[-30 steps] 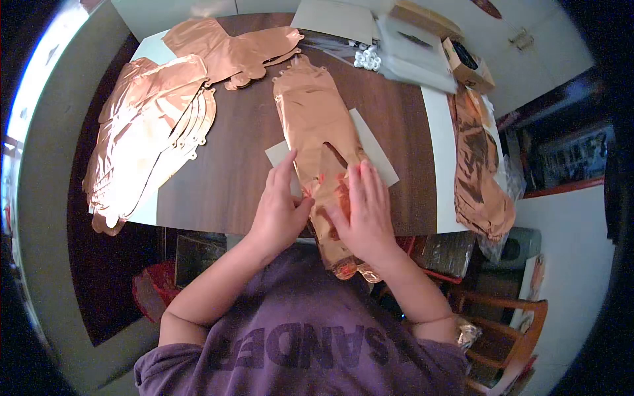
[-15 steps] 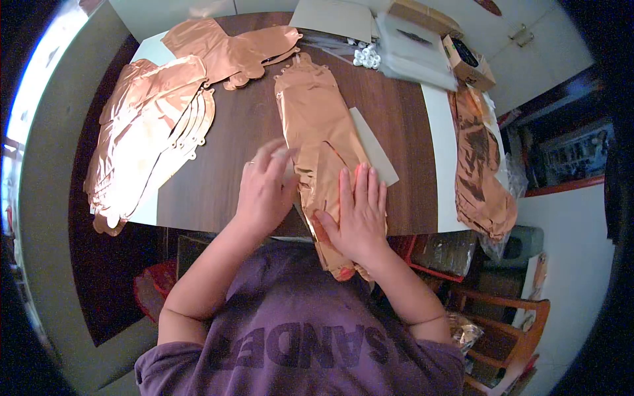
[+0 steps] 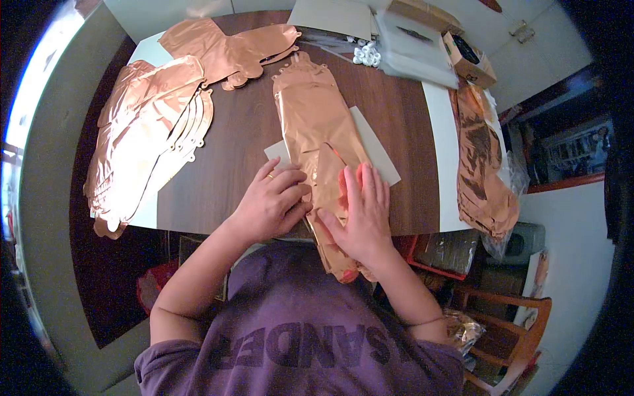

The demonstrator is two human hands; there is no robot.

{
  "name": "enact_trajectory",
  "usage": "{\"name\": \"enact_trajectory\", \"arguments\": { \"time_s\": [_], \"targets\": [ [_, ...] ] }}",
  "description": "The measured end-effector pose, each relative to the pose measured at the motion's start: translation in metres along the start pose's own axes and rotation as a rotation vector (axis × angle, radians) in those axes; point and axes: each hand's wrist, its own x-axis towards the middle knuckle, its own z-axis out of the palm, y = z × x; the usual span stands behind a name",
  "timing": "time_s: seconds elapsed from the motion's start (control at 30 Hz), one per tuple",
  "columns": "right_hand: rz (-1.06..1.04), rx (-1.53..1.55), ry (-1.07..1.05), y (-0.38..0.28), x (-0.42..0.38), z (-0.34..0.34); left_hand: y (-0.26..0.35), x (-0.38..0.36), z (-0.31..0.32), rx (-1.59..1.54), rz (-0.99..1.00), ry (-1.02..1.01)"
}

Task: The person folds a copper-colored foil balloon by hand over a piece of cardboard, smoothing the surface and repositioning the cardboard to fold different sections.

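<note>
A long folded foil balloon (image 3: 314,109), copper-coloured and flat, lies in the middle of the table over a pale card (image 3: 373,148). Its near end hangs past the front edge, towards the purple shirt. My left hand (image 3: 274,201) is at the foil's left side, its fingers curled in and the fingertips pinching the edge. Flat on the right side of the same foil rests my right hand (image 3: 363,214), fingers stretched out and thumb apart. Small red patches show near the right fingers and at the foil's lower end.
More copper foil balloons lie at the left (image 3: 145,125) and the back left (image 3: 224,49). At the back are white rings (image 3: 367,55), clear plastic bags (image 3: 413,49) and a small cardboard box (image 3: 469,59). Another foil piece (image 3: 485,158) hangs over the right edge, above a wooden chair (image 3: 522,330).
My left hand has come down and right onto the foil's left edge, its fingers curling in. More of the pale card shows on the left. My right hand stays nearly in place.
</note>
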Motion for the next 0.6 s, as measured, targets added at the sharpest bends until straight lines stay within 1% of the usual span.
{"name": "enact_trajectory", "arguments": {
  "time_s": [0.07,0.17,0.37,0.47,0.6],
  "targets": [
    [0.03,0.04,0.019,-0.001,0.004,0.0,-0.003,-0.002,0.006,0.017,-0.007,0.016],
    [0.086,-0.033,-0.033,-0.009,0.009,-0.002,0.0,-0.004,0.008,-0.003,-0.028,0.026],
    [0.123,-0.17,-0.044,-0.023,0.008,0.012,-0.005,-0.003,0.006,0.002,-0.087,0.034],
    [0.142,-0.159,-0.078,-0.023,0.006,0.014,-0.023,0.008,0.0,0.02,-0.142,0.033],
    [0.145,-0.159,-0.092,-0.023,0.008,0.013,-0.069,0.034,-0.004,0.087,-0.13,0.062]
  ]
}}
